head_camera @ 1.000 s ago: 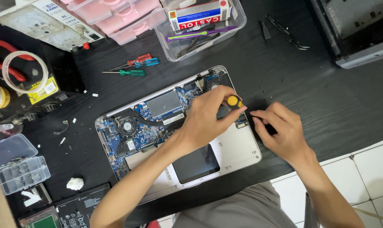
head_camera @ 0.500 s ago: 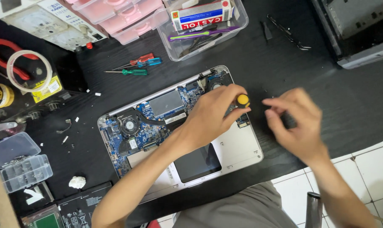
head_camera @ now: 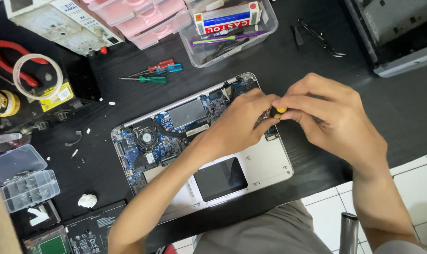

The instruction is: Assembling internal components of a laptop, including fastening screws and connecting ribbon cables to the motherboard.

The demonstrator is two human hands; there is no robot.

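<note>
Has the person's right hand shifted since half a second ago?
Yes. The right hand has moved left, toward the yellow-capped screwdriver standing over the opened laptop; its fingers now meet the left hand there.

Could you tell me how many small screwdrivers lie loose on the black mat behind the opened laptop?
3: red-handled screwdriver, blue-handled screwdriver beside it, green-handled screwdriver just nearer. Others may be hidden under the hands.

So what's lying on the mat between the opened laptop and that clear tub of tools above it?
In the head view, three small screwdrivers lie left of the direct line between the opened laptop and the clear tub; the direct stretch is bare black mat.
</note>
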